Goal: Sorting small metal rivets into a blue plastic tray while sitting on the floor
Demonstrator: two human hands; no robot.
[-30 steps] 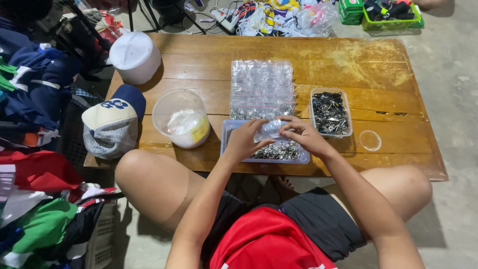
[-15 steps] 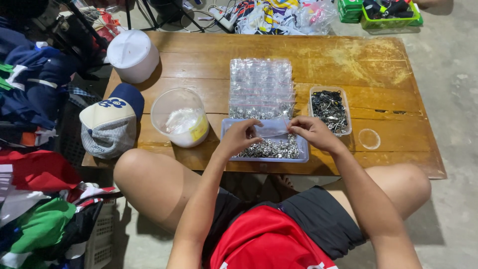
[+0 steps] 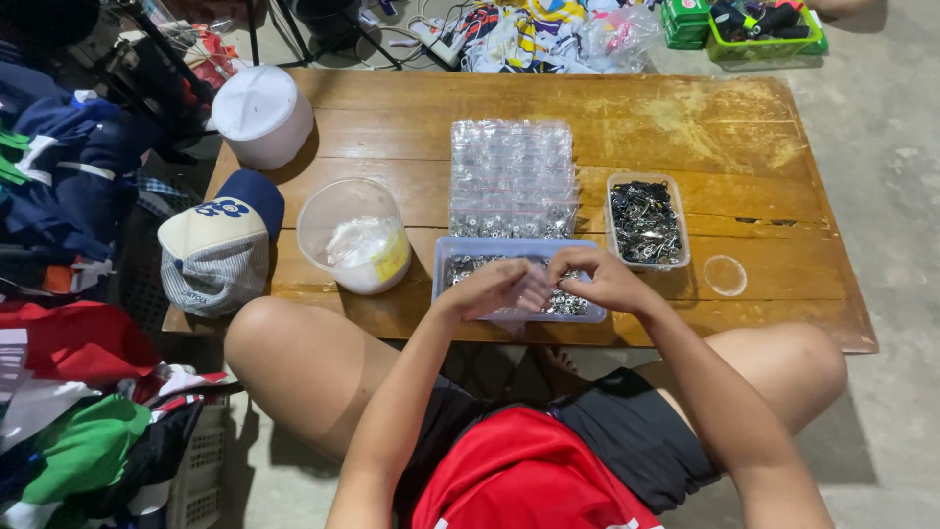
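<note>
1. The person sits at a low wooden table with both hands brought together over a shallow blue-tinted plastic tray at the near edge.
2. The left hand has its fingers curled inward, and the right hand is curled the same way. Between them sits a small clear plastic bag, pinched from both sides. Whether the bag is already sealed cannot be told, since the fingers hide its edge.
3. The bag lies straight between the two sets of fingertips, with its long axis running roughly left to right across the tray. Both hands are about equally near it.
4. The tray holds a loose layer of small silvery metal parts, directly under the hands.
5. Just beyond the tray lies a stack of small clear bags already filled, laid out in overlapping rows.
6. To the right of that stack stands a clear rectangular tub of dark metal clips, with a clear round lid further right.
7. To the left of the tray stands a round clear container holding crumpled plastic, with a cap beside it and a white lidded tub behind.
</note>
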